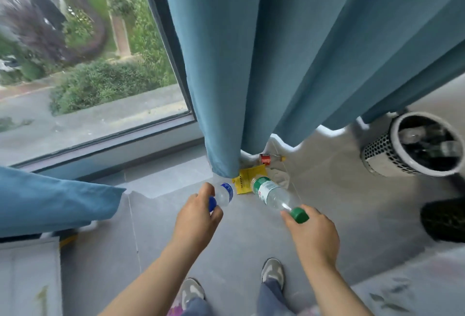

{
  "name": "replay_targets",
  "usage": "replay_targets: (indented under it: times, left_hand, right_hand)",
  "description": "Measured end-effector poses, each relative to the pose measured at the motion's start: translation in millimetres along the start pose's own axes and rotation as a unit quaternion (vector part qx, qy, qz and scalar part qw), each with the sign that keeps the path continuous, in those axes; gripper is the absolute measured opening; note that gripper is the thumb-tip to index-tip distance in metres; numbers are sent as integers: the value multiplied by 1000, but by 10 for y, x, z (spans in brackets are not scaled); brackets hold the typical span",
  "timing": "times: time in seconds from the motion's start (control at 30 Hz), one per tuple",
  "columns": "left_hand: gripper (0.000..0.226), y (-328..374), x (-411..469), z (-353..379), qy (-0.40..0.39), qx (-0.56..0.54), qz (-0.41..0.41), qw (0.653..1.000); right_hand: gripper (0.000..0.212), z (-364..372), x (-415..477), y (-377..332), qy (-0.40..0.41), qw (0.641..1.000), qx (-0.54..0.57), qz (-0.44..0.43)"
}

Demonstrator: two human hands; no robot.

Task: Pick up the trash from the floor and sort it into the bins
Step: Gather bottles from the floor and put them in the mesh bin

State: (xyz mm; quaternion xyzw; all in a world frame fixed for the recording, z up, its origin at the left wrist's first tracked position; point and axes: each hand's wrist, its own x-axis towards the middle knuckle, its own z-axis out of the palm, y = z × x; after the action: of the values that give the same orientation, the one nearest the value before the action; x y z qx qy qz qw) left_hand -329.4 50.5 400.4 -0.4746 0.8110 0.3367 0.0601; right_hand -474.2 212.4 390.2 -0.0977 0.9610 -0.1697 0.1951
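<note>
Grey floor (234, 247): two bottles (225, 195) (273, 193), two hands (196, 218) (314, 234).

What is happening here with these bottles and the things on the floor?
A person is collecting trash. The left hand grips a blue-capped bottle and the right hand grips a green-capped bottle. A yellow packet and a small red-labelled bottle lie on the floor by the curtain. A perforated bin stands at the right.

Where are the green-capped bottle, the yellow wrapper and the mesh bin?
green-capped bottle (278, 199), head view, on its clear body.
yellow wrapper (247, 179), head view, on its middle.
mesh bin (380, 152), head view, on its perforated wall.
</note>
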Motion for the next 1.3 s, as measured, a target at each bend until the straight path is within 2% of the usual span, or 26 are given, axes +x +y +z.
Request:
replay_targets:
  times: [0.13, 0.27, 0.4, 0.63, 0.87, 1.3]
  left_hand:
    - [16, 711, -520, -726, 0, 20, 75, 997]
    - [16, 1333, -1013, -1229, 11, -4, 98, 995]
    - [14, 1918, -1408, -1454, 14, -48, 123, 991]
    - [14, 3090, -1666, -1591, 43, -63, 212, 974]
    - [15, 4070, -1833, -1431, 70, -75, 258, 961]
    - [14, 5186, -1519, -833, -15, -54, 329, 943]
  right_hand:
    - [40, -1111, -369, -274, 70, 995, 77, 10]
    - [41, -2036, -705, -348, 131, 981, 143, -6]
    - [37, -2819, -919, -230, 179, 963, 197, -28]
    - [11, -3893, -813, 172, 212, 944, 248, -53]
    - [14, -4640, -569, 689, 236, 942, 231, -58]
    - [17, -5203, -77, 1411, 295, 920, 255, 27]
